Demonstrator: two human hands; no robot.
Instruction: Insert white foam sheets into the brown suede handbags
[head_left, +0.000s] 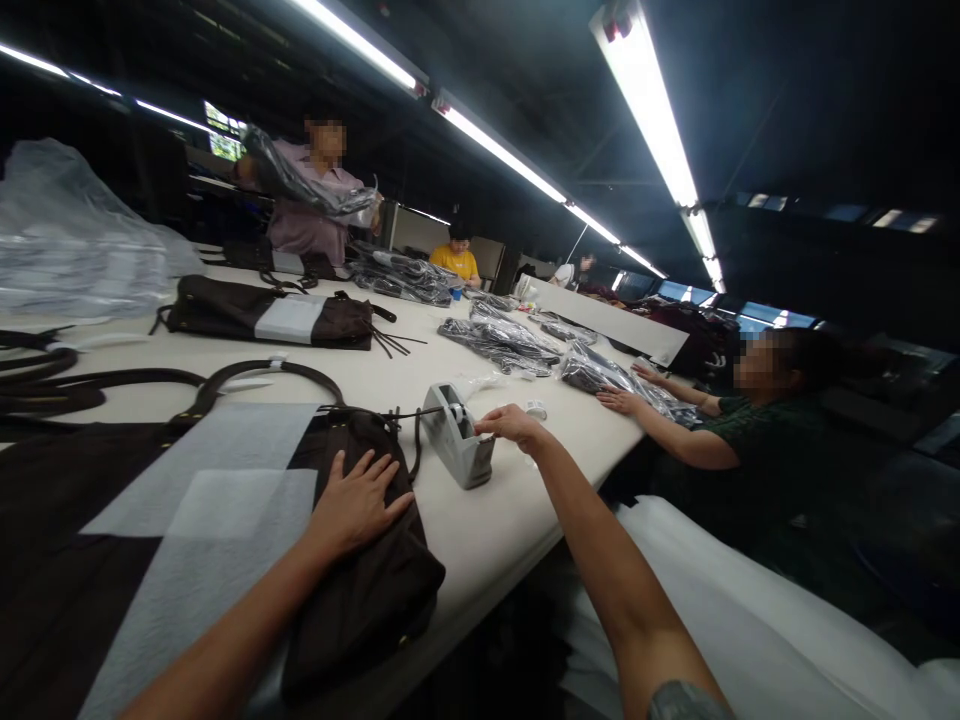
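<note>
My left hand lies flat with spread fingers on a dark brown bag at the left front. White paper sheets lie across the bag, beside that hand. Its looped handle rests on the table behind the sheets. Right of the bag stands a grey tape dispenser. The fingers of my right hand are pinched together at the dispenser's front end; what they hold, if anything, is too small to make out.
Another brown bag wrapped with a white band lies farther back on the table. Plastic-wrapped items line the middle. A person in dark green presses a wrapped item at right. White material hangs below the table's right edge.
</note>
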